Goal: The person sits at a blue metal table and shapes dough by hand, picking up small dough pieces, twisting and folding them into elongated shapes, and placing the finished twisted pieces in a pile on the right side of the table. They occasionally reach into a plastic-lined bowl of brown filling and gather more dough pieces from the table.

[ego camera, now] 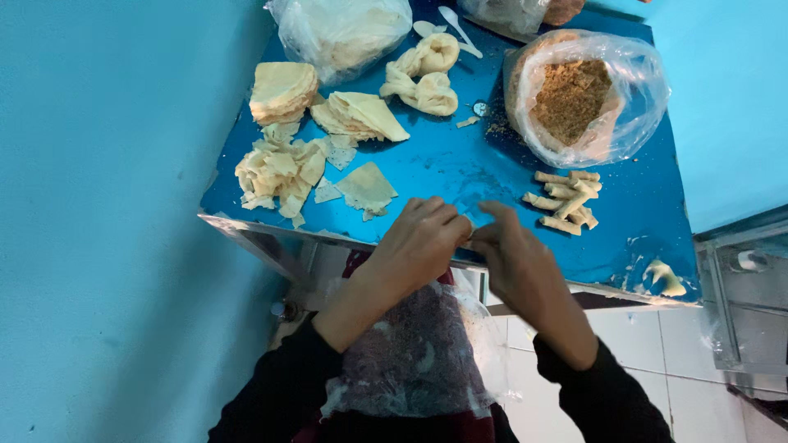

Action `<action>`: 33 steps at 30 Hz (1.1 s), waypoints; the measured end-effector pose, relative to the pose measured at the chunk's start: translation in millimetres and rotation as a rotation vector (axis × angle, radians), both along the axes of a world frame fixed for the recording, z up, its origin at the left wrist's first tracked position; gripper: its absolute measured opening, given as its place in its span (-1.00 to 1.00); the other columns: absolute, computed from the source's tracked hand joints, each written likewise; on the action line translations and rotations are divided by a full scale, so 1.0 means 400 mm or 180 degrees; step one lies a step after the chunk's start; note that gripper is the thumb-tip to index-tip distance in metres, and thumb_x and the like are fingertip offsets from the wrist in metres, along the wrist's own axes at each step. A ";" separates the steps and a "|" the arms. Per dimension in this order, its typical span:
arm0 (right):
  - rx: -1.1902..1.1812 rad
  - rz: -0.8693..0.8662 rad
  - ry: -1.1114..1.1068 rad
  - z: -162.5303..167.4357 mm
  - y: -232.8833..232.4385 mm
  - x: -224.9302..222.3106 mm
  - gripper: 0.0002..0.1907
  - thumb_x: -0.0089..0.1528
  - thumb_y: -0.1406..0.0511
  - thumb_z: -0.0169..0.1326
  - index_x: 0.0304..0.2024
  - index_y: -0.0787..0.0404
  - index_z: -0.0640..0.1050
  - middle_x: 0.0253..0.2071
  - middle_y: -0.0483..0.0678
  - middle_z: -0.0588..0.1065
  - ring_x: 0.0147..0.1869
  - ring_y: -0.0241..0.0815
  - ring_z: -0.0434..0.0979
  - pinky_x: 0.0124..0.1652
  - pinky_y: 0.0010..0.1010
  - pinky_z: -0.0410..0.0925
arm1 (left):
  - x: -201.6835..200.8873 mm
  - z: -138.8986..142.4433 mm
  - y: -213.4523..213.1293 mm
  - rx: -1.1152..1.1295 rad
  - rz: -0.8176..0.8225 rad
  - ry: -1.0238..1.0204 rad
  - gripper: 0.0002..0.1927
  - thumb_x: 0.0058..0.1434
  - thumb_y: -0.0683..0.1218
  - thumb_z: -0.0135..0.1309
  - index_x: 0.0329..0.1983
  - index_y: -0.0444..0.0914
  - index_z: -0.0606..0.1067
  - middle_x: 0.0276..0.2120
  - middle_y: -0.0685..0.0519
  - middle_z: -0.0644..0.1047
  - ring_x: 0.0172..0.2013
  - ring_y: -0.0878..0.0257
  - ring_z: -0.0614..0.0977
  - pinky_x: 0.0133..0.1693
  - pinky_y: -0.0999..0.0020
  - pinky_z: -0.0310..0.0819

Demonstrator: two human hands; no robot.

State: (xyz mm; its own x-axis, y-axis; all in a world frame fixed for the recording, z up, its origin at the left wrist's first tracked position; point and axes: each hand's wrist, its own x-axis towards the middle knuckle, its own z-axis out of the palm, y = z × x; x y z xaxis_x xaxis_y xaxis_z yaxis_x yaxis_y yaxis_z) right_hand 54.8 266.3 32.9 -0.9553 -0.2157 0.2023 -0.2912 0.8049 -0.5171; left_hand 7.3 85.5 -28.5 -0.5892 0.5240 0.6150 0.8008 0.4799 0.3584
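Two hands met at the near edge of the blue table [460,164], roughly 6 o'clock of the tabletop. Left hand [423,242] had its fingers curled and pressed together, fingertips closing on something small at the point where both hands touched. Right hand [513,254] mirrored it, thumb and forefinger pinched toward the same spot. The pinched item was hidden between the fingertips; couldn't tell what it was.

Pile of rolled pastry sticks [566,201] sat at 2 o'clock from the hands, near the right hand. Bag of brown crumbly filling [574,98], plastic open at the top, stood beyond the sticks at 1 o'clock. Single flat wrapper sheet [365,187] lay at 11 o'clock, just beside the left hand. Heap of torn wrapper scraps [279,168] sat at 10 o'clock near the table's left edge. Folded wrapper stacks [283,89] lay further back at 11 o'clock, twisted dough lumps [423,74] at 12. White plastic spoon [458,29] lay at the far edge. Pale smear [663,279] at 3 o'clock, near right corner.
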 end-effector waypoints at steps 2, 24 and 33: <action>-0.0432 0.0073 -0.0444 0.005 0.013 -0.029 -0.41 0.20 0.48 0.16 0.25 0.19 0.28 -0.23 0.07 0.61 -0.13 0.06 0.67 -0.18 -0.20 0.48 | -0.002 0.002 0.004 0.0085 0.0085 0.0106 -0.88 0.13 -0.22 0.14 -0.29 -0.17 0.47 -0.31 0.04 0.49 -0.15 0.05 0.54 -0.09 0.10 0.41; -0.0840 0.0412 -0.0632 0.017 0.024 -0.073 -0.39 0.16 0.54 0.10 0.23 0.27 0.23 -0.26 0.14 0.54 -0.15 0.11 0.62 -0.14 -0.14 0.46 | -0.069 0.026 0.015 -0.0203 0.0107 -0.1589 -0.93 0.20 -0.14 0.17 -0.26 -0.20 0.59 -0.39 -0.04 0.58 -0.26 -0.06 0.67 -0.20 0.00 0.54; 0.0021 0.0439 0.0507 -0.029 0.006 -0.011 -0.50 0.23 0.56 0.02 0.21 0.31 0.26 -0.07 0.22 0.53 0.00 0.19 0.62 -0.13 -0.09 0.45 | 0.050 0.017 0.007 -0.0543 0.0497 0.0307 -0.69 0.02 -0.25 0.16 -0.13 -0.35 0.51 -0.28 -0.06 0.54 -0.15 0.05 0.58 -0.16 0.21 0.52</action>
